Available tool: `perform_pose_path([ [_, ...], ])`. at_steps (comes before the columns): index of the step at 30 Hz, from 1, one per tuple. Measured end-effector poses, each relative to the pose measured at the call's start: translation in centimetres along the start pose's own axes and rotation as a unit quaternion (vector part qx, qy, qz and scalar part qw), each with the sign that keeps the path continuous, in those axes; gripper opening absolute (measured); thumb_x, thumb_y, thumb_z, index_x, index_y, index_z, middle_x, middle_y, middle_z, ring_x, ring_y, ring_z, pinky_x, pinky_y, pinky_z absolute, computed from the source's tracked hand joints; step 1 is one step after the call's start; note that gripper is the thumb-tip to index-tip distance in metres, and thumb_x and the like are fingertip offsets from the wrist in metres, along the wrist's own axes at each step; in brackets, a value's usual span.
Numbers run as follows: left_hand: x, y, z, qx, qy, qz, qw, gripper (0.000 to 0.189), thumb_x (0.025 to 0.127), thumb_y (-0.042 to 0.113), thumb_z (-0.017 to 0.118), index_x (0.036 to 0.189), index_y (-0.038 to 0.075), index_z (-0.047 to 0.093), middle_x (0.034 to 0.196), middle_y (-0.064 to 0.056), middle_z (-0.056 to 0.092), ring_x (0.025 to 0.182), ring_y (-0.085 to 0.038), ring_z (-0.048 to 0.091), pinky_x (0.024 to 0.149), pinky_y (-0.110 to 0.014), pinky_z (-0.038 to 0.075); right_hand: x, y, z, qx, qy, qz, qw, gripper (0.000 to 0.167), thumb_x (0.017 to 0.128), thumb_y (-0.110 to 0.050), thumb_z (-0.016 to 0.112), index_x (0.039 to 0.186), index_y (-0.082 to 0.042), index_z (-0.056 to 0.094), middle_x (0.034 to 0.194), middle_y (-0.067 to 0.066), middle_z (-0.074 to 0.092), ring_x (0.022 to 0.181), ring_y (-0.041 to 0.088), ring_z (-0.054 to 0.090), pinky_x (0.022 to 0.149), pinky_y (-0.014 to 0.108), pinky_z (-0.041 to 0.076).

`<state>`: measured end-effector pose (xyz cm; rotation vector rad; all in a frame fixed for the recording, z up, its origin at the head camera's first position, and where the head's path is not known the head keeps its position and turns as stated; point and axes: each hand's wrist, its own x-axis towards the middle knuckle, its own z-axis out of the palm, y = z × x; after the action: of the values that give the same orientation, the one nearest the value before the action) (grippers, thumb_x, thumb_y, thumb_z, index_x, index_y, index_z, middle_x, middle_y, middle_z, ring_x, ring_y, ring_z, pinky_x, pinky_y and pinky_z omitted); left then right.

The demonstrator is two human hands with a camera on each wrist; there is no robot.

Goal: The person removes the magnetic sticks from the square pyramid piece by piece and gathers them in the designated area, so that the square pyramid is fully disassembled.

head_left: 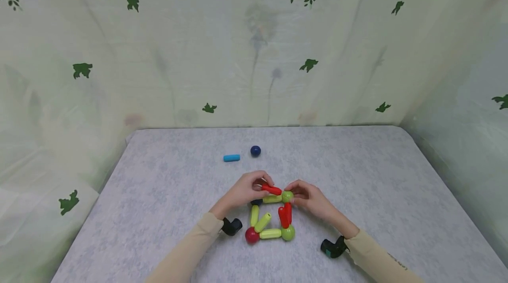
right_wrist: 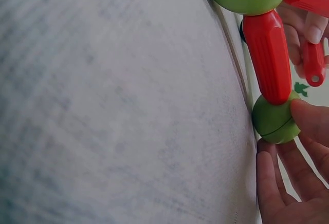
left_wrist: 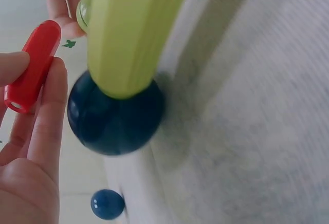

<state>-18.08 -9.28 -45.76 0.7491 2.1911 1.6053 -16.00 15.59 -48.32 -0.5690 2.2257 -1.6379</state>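
Left hand [head_left: 250, 188] pinches a loose red rod [head_left: 271, 189] between thumb and fingers; both wrist views show its hollow end. Right hand [head_left: 311, 199] grips the far green ball [head_left: 287, 196], thumb on one side, fingertips on the other. Held rod sits just left of that ball, apart from it, above the far yellow-green rod [head_left: 272, 199]. Below the left grip: corner dark blue ball [left_wrist: 115, 118], joined to that yellow-green rod. From the right grip, a side red rod [head_left: 288, 213] runs toward the person to the near green ball [head_left: 288, 232], from which a raised red rod [head_left: 283, 217] juts. Nearer the person than the left grip: red ball [head_left: 252, 235], bearing a raised yellow-green rod [head_left: 263, 222] and linked to the near green ball by the near yellow-green rod [head_left: 270, 233]. Beyond the left grip, on the table [head_left: 357, 164]: light blue rod [head_left: 231, 158], loose dark blue ball [head_left: 255, 150] to its right.
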Motion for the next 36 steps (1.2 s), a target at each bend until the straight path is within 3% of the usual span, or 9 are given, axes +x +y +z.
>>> perform_pose_path([
  [9,-1.1,-0.7,-1.5,0.067,0.081,-0.008,0.9944,0.014,0.087,0.001,0.066,0.097,0.01,0.065,0.095,-0.001,0.065,0.086,-0.017,0.061,0.08,-0.032,0.051,0.0,0.0,0.1,-0.003,0.001,0.01,0.9999,0.026,0.09,0.002,0.061,0.117,0.001,0.058,0.114,0.013,0.06,0.103,0.029,0.059,0.085,0.024,0.049],
  [14,-1.7,-1.3,-3.2,0.104,0.136,-0.027,0.9848,0.013,0.086,0.002,0.066,0.096,0.01,0.066,0.093,0.001,0.065,0.082,-0.017,0.057,0.074,-0.032,0.049,0.0,0.1,0.1,-0.004,0.001,0.008,1.0,0.026,0.091,0.002,0.061,0.116,0.001,0.058,0.114,0.013,0.06,0.103,0.029,0.059,0.086,0.026,0.049],
  [22,-1.9,-2.5,-6.1,0.128,0.206,-0.08,0.9669,0.015,0.086,-0.001,0.067,0.099,0.006,0.066,0.106,-0.009,0.066,0.087,-0.021,0.061,0.078,-0.034,0.051,-0.1,0.0,0.2,-0.009,0.002,-0.001,1.0,0.025,0.09,0.0,0.062,0.115,-0.001,0.059,0.113,0.012,0.06,0.103,0.027,0.059,0.086,0.027,0.049],
  [28,-1.5,-3.3,-7.8,0.17,0.219,-0.091,0.9565,0.014,0.086,-0.002,0.066,0.099,0.003,0.066,0.104,-0.012,0.066,0.09,-0.025,0.06,0.082,-0.038,0.051,0.0,0.3,0.1,-0.012,0.004,-0.004,0.9999,0.025,0.09,-0.001,0.063,0.115,-0.001,0.059,0.112,0.012,0.061,0.103,0.025,0.059,0.087,0.027,0.049],
  [36,-1.0,-4.2,-8.5,0.217,0.217,-0.082,0.9482,0.014,0.085,-0.006,0.065,0.097,0.001,0.066,0.103,-0.014,0.064,0.089,-0.027,0.059,0.081,-0.041,0.051,0.0,0.3,0.1,-0.008,0.004,0.011,0.9999,0.025,0.09,-0.002,0.063,0.115,-0.003,0.06,0.112,0.009,0.061,0.105,0.026,0.059,0.087,0.026,0.048],
])
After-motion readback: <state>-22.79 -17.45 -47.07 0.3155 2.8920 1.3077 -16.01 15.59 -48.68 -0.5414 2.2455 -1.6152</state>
